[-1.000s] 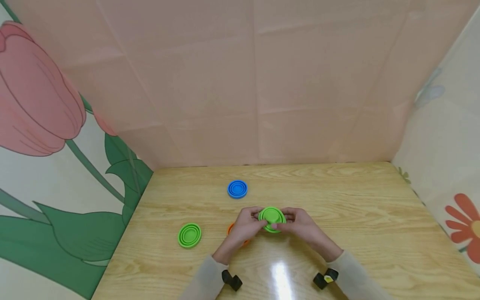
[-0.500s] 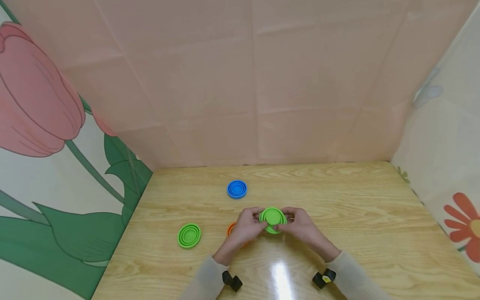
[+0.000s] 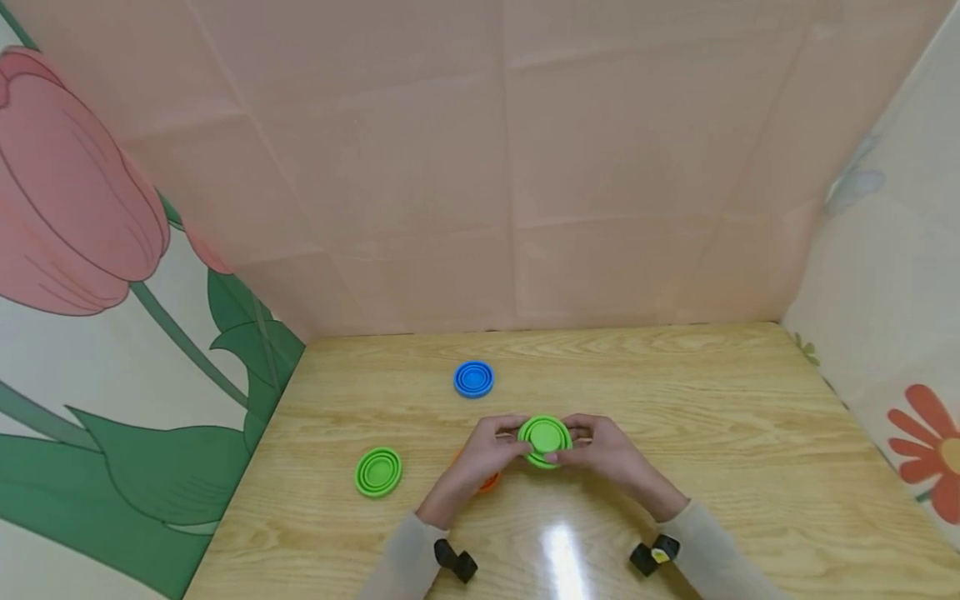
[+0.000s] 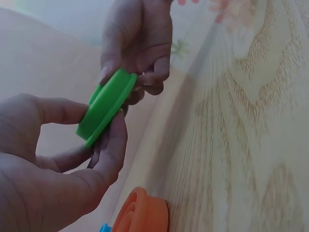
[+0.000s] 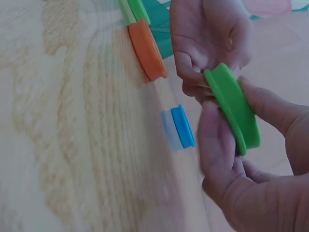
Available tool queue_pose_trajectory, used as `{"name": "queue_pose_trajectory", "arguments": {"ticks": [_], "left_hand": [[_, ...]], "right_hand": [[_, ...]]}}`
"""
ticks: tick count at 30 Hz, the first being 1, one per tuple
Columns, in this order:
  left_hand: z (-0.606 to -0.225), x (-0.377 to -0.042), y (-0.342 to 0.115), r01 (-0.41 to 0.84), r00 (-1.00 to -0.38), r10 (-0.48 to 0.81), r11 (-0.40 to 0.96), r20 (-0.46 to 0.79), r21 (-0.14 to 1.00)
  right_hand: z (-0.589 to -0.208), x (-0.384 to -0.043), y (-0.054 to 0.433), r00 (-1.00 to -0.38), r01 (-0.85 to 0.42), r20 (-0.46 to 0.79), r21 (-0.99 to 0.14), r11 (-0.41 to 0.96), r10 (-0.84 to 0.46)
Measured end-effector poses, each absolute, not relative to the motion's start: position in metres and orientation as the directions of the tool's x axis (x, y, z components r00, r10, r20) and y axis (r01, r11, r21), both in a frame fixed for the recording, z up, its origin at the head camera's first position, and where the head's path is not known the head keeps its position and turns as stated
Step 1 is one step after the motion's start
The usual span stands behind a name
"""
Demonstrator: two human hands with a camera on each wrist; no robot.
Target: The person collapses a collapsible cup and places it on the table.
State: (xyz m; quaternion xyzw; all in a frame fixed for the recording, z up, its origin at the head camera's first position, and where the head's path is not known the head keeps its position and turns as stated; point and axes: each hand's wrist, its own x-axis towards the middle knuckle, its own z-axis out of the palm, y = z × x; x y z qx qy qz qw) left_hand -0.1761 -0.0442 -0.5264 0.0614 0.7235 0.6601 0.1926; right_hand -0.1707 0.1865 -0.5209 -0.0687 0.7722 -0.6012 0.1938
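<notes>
Both hands hold a green collapsible cup [image 3: 545, 442], folded flat, above the table. My left hand [image 3: 492, 450] pinches its left edge, thumb on the face toward me and fingers behind. On the opposite edge my right hand [image 3: 606, 454] pinches the cup the same way. Seen edge-on in the left wrist view, the green cup [image 4: 107, 106] is a thick ringed disc between both hands. An orange collapsible cup [image 3: 489, 483] lies on the table, partly hidden under my left hand and forearm; the right wrist view shows the orange cup [image 5: 147, 50] from its side.
A second green collapsible cup [image 3: 378, 472] lies flat at the left. Farther back sits a blue one [image 3: 473, 379]. The wooden table [image 3: 712, 400] meets a pink cloth wall [image 3: 517, 167] behind, with printed flower panels on both sides.
My left hand and forearm shift slightly left, with the thumb drawn back toward the green cup's edge. More of the orange cup's lower right side shows. Both hands still hold the green cup.
</notes>
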Motion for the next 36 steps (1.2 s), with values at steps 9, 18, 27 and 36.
{"name": "queue_pose_trajectory", "arguments": {"ticks": [9, 18, 27, 36], "left_hand": [[-0.529, -0.178, -0.057, -0.203, -0.858, 0.485, -0.012, -0.172, 0.979], [-0.529, -0.177, -0.059, -0.236, -0.871, 0.445, -0.003, -0.21, 0.972], [-0.528, -0.178, -0.06, -0.226, -0.868, 0.454, 0.003, -0.203, 0.974], [-0.531, -0.182, -0.062, -0.262, -0.87, 0.438, -0.026, -0.225, 0.965]], "right_hand": [[-0.523, -0.17, 0.189, -0.91, 0.22, -0.262, -0.962, 0.16, -0.323], [-0.525, -0.172, 0.195, -0.882, 0.249, -0.259, -0.965, 0.077, -0.394], [-0.526, -0.172, 0.198, -0.871, 0.262, -0.261, -0.963, 0.055, -0.416], [-0.52, -0.17, 0.201, -0.86, 0.204, -0.235, -0.972, 0.116, -0.454]]}}
